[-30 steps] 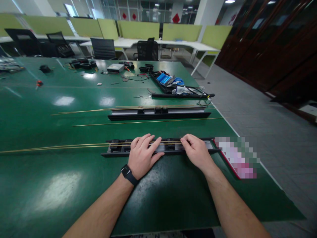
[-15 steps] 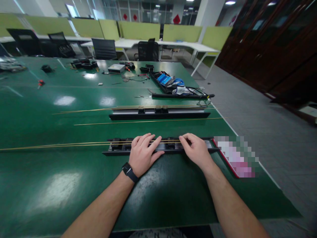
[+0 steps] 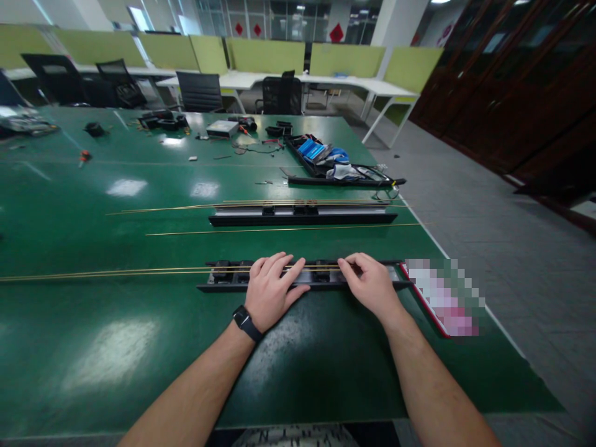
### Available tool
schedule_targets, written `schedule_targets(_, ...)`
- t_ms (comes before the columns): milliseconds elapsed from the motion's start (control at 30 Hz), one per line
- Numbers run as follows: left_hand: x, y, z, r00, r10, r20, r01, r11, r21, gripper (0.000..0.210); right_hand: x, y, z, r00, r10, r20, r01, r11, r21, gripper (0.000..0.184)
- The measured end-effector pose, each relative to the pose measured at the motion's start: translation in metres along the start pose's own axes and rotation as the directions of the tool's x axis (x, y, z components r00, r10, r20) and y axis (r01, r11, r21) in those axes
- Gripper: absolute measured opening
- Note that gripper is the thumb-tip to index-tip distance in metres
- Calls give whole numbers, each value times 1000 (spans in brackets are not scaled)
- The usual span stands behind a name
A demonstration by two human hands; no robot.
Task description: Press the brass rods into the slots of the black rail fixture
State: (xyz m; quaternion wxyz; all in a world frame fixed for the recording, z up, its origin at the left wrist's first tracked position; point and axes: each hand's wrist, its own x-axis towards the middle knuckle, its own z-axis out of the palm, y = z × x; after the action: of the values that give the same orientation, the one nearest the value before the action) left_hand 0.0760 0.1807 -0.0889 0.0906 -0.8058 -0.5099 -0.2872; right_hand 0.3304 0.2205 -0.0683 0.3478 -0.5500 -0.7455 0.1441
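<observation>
A long black rail (image 3: 225,288) with a silvery inner face and dark blocks inside lies crosswise before me. Thin brass-coloured rods (image 3: 121,272) run along it and stick out far past its left end. My left hand (image 3: 270,290), with a dark watch on the wrist, rests flat over the middle of the rail and rods, fingers apart. Further right, my right hand (image 3: 371,284) pinches the rods between thumb and forefinger above the rail; its other fingers are curled. How many rods are in the pinch is hidden.
Beyond lies a second black rail (image 3: 302,220) with rods on top, and a single rod (image 3: 261,230) in front of it. A black tray (image 3: 300,158) holds blue packs and gloves. A red-edged, blurred-out object (image 3: 431,310) lies near the green table's right edge.
The whole view has shifted slightly, so everything appears a little further right. Both hands keep about the same places on the rail and rods.
</observation>
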Motion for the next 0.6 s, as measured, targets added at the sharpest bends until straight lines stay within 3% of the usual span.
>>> schedule_targets(267,1,0,-1,1000,-5,4,5,1000,-6,48,0,0,-5,1000,6,-24,-7,999,-50,35)
schedule_targets(600,0,0,0,1000,-8,9,8,1000,-11,48,0,3,0,999,-46,-15,45,997,-67,32)
